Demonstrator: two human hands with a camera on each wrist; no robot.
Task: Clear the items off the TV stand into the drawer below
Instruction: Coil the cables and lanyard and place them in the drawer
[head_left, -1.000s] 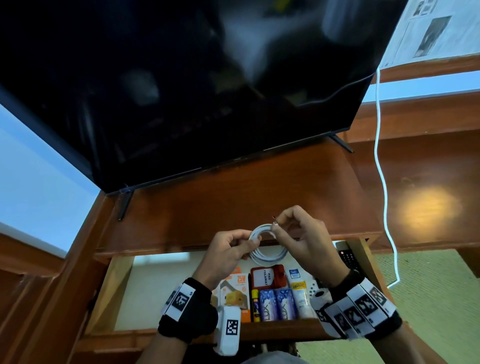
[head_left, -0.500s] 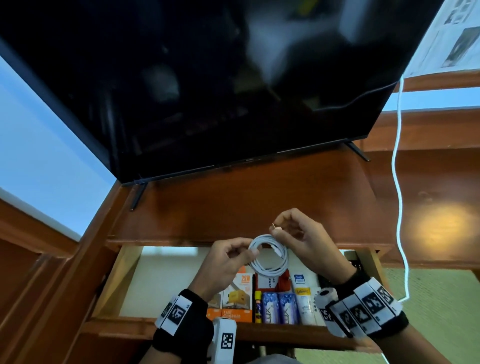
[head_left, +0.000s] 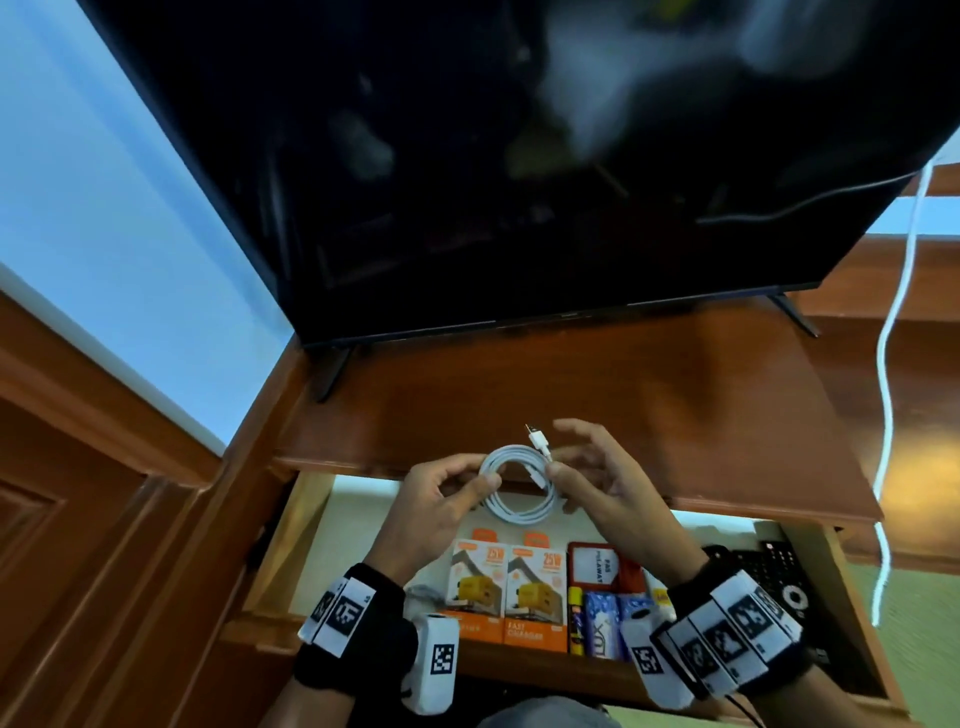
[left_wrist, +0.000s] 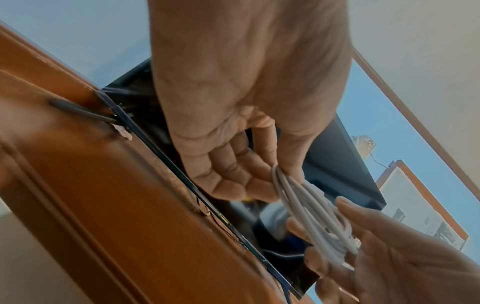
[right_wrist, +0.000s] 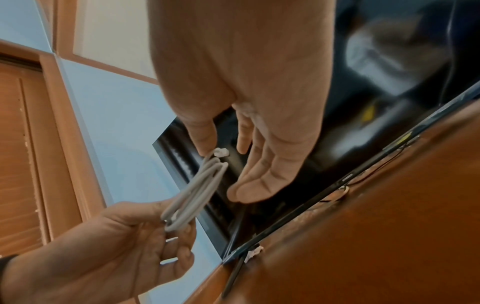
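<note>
A coiled white cable (head_left: 519, 506) hangs in the air above the open drawer (head_left: 519, 670), just in front of the TV stand top (head_left: 597, 395). My left hand (head_left: 485, 480) pinches the coil's left side between thumb and fingers. My right hand (head_left: 563, 452) has its fingers spread and straight, and only the thumb touches the coil's right side, where the white plug (head_left: 537, 440) sticks up free. The left wrist view shows the cable (left_wrist: 311, 216) leaving my left hand (left_wrist: 259, 185). In the right wrist view the cable (right_wrist: 197, 191) touches the thumb of my right hand (right_wrist: 226, 142).
The drawer holds two orange charger boxes (head_left: 506, 587), a red box (head_left: 597, 566), soap bars (head_left: 602, 629) and a black remote (head_left: 779, 571). A large black TV (head_left: 519, 156) stands at the back of the stand. A white cord (head_left: 888, 364) hangs at the right.
My right hand has let go of the plug end and spread its fingers; the plug now stands free. The coil stays in my left hand. The camera has tilted down a little.
</note>
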